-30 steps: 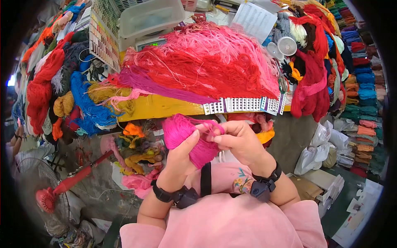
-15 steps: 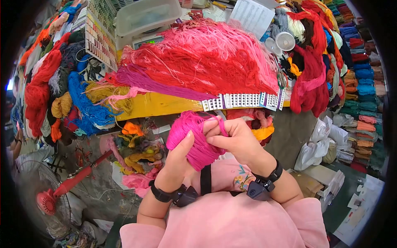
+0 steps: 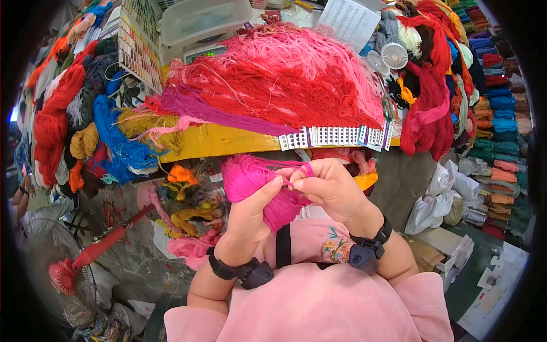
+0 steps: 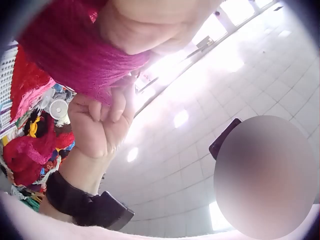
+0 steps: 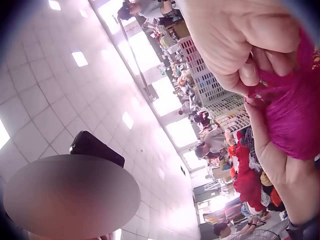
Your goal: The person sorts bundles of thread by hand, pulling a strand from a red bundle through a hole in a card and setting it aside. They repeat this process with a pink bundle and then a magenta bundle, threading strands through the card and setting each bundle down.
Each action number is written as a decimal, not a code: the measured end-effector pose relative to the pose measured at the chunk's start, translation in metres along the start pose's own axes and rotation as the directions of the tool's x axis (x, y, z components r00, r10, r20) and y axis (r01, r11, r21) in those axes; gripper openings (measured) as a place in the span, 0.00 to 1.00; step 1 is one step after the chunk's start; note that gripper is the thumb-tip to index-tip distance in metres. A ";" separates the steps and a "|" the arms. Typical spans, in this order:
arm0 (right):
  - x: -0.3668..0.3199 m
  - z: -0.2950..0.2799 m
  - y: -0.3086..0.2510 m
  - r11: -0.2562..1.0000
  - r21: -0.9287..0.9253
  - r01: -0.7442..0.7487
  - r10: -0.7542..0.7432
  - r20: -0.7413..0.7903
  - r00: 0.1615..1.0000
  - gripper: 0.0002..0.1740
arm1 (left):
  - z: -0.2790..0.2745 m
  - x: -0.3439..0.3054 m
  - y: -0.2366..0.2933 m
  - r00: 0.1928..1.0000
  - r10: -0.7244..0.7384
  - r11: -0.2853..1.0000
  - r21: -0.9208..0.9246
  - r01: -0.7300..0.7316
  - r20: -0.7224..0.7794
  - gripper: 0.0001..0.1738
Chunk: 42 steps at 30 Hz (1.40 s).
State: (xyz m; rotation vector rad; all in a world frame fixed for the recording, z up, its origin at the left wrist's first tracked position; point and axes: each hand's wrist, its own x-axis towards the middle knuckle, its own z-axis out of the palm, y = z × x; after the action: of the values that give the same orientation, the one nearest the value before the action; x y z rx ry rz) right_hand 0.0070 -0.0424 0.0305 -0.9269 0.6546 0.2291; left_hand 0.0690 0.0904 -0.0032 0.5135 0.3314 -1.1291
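A magenta hank of yarn (image 3: 245, 178) hangs in front of the person's chest, below the table's front edge. The left hand (image 3: 250, 208) grips it from the near left side, thumb laid over the strands. At the hank's upper right, the right hand (image 3: 337, 192) pinches a few magenta strands drawn out from it, and a small loop stands above those fingers. In the left wrist view the yarn (image 4: 75, 55) stretches between both hands. The right wrist view has the right hand's curled fingers (image 5: 248, 72) right at the yarn (image 5: 295, 117).
A heap of red and pink yarn (image 3: 273, 85) covers the yellow-edged table (image 3: 222, 142). White cards with dark dots (image 3: 333, 138) line its front edge. A small white fan (image 3: 394, 56) stands at right, a plastic tub (image 3: 202, 25) behind. A red floor fan (image 3: 62, 276) is at lower left.
The hank faced more upward half a second ago and has tilted back. The right hand has moved slightly right, and strands now stretch between it and the hank.
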 end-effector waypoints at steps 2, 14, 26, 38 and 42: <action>0.001 0.002 0.000 0.999 -0.035 -0.003 0.003 0.000 1.000 0.05 | -0.001 -0.001 0.000 1.000 0.002 1.000 -0.020 -0.002 -0.001 0.12; 0.000 0.005 0.002 0.949 -0.295 0.113 -0.115 0.013 0.993 0.06 | -0.006 -0.002 -0.004 1.000 0.013 0.999 -0.044 -0.013 -0.017 0.11; -0.004 -0.001 0.002 0.997 -0.002 0.074 -0.074 -0.012 0.997 0.06 | -0.013 0.003 -0.015 0.971 0.048 0.999 0.001 -0.049 0.236 0.27; -0.002 -0.001 0.007 0.994 -0.005 0.111 -0.111 -0.076 0.991 0.08 | -0.001 0.007 -0.014 0.981 0.060 0.998 0.004 -0.062 0.184 0.19; 0.001 -0.006 0.011 0.984 0.013 0.178 -0.176 -0.096 0.980 0.08 | 0.002 0.011 -0.015 0.999 0.027 0.999 -0.039 -0.026 0.033 0.13</action>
State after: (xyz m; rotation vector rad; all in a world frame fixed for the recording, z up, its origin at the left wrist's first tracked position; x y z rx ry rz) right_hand 0.0003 -0.0405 0.0205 -0.9738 0.6563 0.0194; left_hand 0.0591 0.0759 -0.0100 0.4633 0.3162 -1.1024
